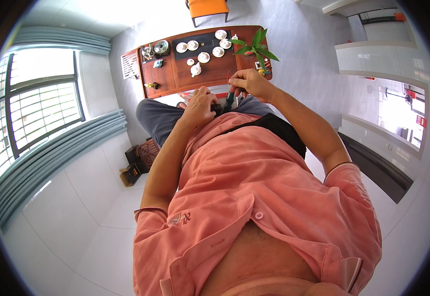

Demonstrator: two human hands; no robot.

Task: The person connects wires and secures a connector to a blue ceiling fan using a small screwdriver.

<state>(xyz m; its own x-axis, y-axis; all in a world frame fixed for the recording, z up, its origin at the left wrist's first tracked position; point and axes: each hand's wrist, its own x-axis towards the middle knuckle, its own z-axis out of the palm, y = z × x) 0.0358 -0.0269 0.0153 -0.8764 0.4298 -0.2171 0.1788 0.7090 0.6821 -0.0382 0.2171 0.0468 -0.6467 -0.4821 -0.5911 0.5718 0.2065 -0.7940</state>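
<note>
My right hand [251, 85] is raised near the table's front edge, thumb and fingers pinched on a thin red cord [228, 76]. Just below its fingers stands a narrow dark green object [229, 101], whose kind I cannot make out. My left hand [201, 102] is curled over my lap with its fingers bent. Beside it is a small black object [217, 109], partly covered; whether the fingers grip it is hidden. Something flat, red and white, lies behind both hands and is mostly blocked by them.
A wooden tea table [163, 74] stands ahead, bearing several white cups, a white teapot [196, 70], a kettle tray [161, 47] and a potted plant [255, 48]. Behind it is an orange chair [208, 7]. Dark boxes [132, 170] sit on the floor at left, near a curtained window [42, 93].
</note>
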